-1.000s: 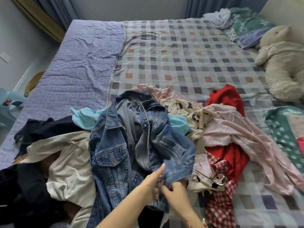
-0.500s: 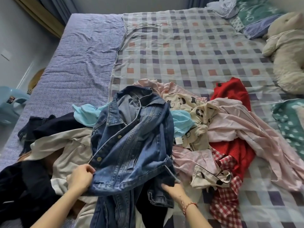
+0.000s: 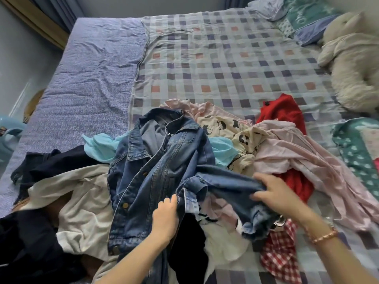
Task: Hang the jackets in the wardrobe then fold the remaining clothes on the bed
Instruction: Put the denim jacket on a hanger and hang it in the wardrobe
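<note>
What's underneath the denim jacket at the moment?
A light blue garment pokes out from beneath the denim jacket on both sides, a cream garment at its left, black cloth at its hem. The jacket hides anything else.

One wide-angle camera, worn on the head, looks forward and steeply down from the near edge of the bed (image 3: 225, 64). It sits close: both forearms enter from the bottom edge, and the left hand (image 3: 165, 219) and right hand (image 3: 281, 194), gripping the denim jacket (image 3: 155, 171), fill the lower middle. The pillows (image 3: 307, 19) lie far off at the upper right, where the lens bends straight lines
</note>
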### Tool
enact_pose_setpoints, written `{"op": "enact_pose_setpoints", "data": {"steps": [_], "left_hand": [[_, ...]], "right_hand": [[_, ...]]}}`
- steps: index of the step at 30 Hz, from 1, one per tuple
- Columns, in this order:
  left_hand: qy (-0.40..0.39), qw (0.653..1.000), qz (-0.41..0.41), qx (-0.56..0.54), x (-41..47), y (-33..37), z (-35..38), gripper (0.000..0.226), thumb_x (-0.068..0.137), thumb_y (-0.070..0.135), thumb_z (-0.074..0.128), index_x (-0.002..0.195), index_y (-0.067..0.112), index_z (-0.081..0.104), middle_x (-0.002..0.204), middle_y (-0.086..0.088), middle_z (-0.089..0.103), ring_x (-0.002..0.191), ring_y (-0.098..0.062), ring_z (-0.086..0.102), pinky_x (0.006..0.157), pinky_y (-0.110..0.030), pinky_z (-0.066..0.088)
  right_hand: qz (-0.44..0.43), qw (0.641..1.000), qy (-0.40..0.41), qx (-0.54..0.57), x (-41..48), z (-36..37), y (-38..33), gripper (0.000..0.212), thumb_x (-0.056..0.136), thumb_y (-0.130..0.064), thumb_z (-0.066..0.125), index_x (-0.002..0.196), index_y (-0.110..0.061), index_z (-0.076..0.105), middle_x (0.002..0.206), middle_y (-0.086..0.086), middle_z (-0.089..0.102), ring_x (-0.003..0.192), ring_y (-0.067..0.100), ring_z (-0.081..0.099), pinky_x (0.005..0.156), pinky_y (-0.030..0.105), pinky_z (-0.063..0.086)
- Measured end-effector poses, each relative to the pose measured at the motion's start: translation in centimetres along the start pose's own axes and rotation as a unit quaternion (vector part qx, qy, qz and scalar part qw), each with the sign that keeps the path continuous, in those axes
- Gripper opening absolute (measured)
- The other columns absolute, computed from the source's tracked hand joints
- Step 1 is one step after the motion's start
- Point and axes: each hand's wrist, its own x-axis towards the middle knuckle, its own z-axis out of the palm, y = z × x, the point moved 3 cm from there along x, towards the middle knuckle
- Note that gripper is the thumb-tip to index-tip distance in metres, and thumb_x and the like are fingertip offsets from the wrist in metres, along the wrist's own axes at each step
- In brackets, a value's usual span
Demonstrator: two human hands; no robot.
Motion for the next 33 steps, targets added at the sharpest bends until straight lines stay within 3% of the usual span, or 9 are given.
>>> {"op": "enact_pose_setpoints", "data": {"steps": [3, 5, 9, 12, 15, 18, 21, 24, 33], "left_hand": [[0.028, 0.985, 0.07, -0.155, -1.3, -0.8, -1.5, 0.074, 0.063, -0.01, 0.069, 0.124, 0.022, 0.042, 0.094, -0.004, 0.058, 0.061, -0.026, 0.062, 0.043, -0.031, 0.045], [0.04, 0.97, 0.149, -0.189, -3.2, -0.4, -2.5, 0.067, 0.065, -0.007, 0.062, 0.119, 0.027, 0.045, 0.103, 0.004, 0.055, 0.063, -0.022, 0.064, 0.045, -0.026, 0.047], [-0.033, 0.929, 0.316, -0.189, -8.6, 4.8, -5.2, 0.043, 0.086, 0.028, 0.035, 0.123, 0.049, 0.038, 0.134, 0.028, 0.034, 0.106, 0.011, 0.052, 0.083, -0.001, 0.04], [-0.145, 0.898, 0.358, -0.212, -10.9, 7.4, -2.9, 0.043, 0.093, 0.059, 0.026, 0.13, 0.068, 0.008, 0.146, 0.036, 0.002, 0.135, 0.012, 0.013, 0.109, -0.007, 0.012], [-0.254, 0.927, 0.226, -0.157, -10.8, 3.7, 2.3, 0.072, 0.08, 0.058, 0.048, 0.142, 0.038, 0.017, 0.142, 0.013, 0.041, 0.126, -0.004, 0.046, 0.1, -0.019, 0.038], [-0.215, 0.961, 0.072, -0.158, -10.3, -1.0, 3.3, 0.053, 0.091, 0.037, 0.048, 0.14, 0.026, 0.032, 0.15, 0.003, 0.029, 0.132, -0.011, 0.04, 0.104, -0.022, 0.036], [-0.203, 0.968, -0.056, -0.136, -10.7, -5.1, 4.3, 0.051, 0.097, 0.026, 0.04, 0.145, 0.019, 0.024, 0.154, -0.002, 0.017, 0.139, -0.02, 0.025, 0.108, -0.029, 0.031], [-0.209, 0.964, -0.126, -0.108, -10.8, -8.0, 4.7, 0.064, 0.093, 0.033, 0.048, 0.146, 0.016, 0.016, 0.155, -0.008, 0.01, 0.14, -0.025, 0.021, 0.109, -0.033, 0.031], [-0.299, 0.888, -0.313, -0.154, -13.9, -7.5, 5.0, 0.114, 0.077, 0.041, 0.073, 0.145, 0.004, -0.01, 0.15, -0.02, 0.008, 0.139, -0.034, 0.02, 0.109, -0.033, 0.026]], "right_hand": [[0.022, 0.972, 0.203, -0.113, 1.9, -11.5, 0.7, 0.014, 0.069, -0.004, 0.066, 0.075, -0.009, 0.055, 0.074, 0.015, 0.057, 0.073, 0.03, 0.053, 0.063, 0.034, 0.036], [0.044, 0.929, 0.323, -0.173, 4.5, -17.4, 1.6, 0.019, 0.073, 0.003, 0.061, 0.08, -0.009, 0.048, 0.078, 0.021, 0.053, 0.076, 0.033, 0.052, 0.068, 0.041, 0.043], [0.124, 0.865, 0.439, -0.21, 7.4, -21.9, 4.2, 0.046, 0.08, -0.006, 0.062, 0.119, 0.004, 0.041, 0.118, 0.037, 0.045, 0.108, 0.049, 0.045, 0.092, 0.059, 0.036], [0.109, 0.912, 0.366, -0.147, 6.9, -14.4, 6.5, 0.047, 0.083, -0.02, 0.049, 0.118, 0.011, 0.045, 0.12, 0.033, 0.049, 0.112, 0.045, 0.047, 0.095, 0.048, 0.036], [0.137, 0.988, 0.069, 0.017, 2.9, 0.5, 9.8, 0.02, 0.093, -0.012, 0.051, 0.107, 0.002, 0.054, 0.098, 0.009, 0.054, 0.091, 0.022, 0.058, 0.073, 0.025, 0.042], [0.271, 0.944, -0.145, 0.117, -2.5, 13.0, 12.9, 0.04, 0.091, -0.031, 0.059, 0.122, -0.014, 0.039, 0.112, 0.002, 0.048, 0.1, 0.01, 0.052, 0.078, 0.016, 0.038], [0.329, 0.933, -0.111, 0.092, -5.2, 18.7, 15.8, 0.087, 0.082, -0.038, 0.069, 0.143, -0.002, 0.019, 0.144, 0.016, 0.031, 0.133, 0.025, 0.034, 0.106, 0.028, 0.032], [0.366, 0.93, -0.025, -0.002, -5.8, 18.8, 16.4, 0.094, 0.082, -0.042, 0.067, 0.147, -0.004, 0.01, 0.146, 0.017, 0.021, 0.134, 0.031, 0.029, 0.107, 0.034, 0.029], [0.31, 0.941, 0.047, 0.123, -5.0, 17.1, 15.5, 0.02, 0.088, -0.015, 0.058, 0.101, 0.001, 0.06, 0.103, 0.022, 0.061, 0.099, 0.033, 0.056, 0.08, 0.037, 0.041]]}}
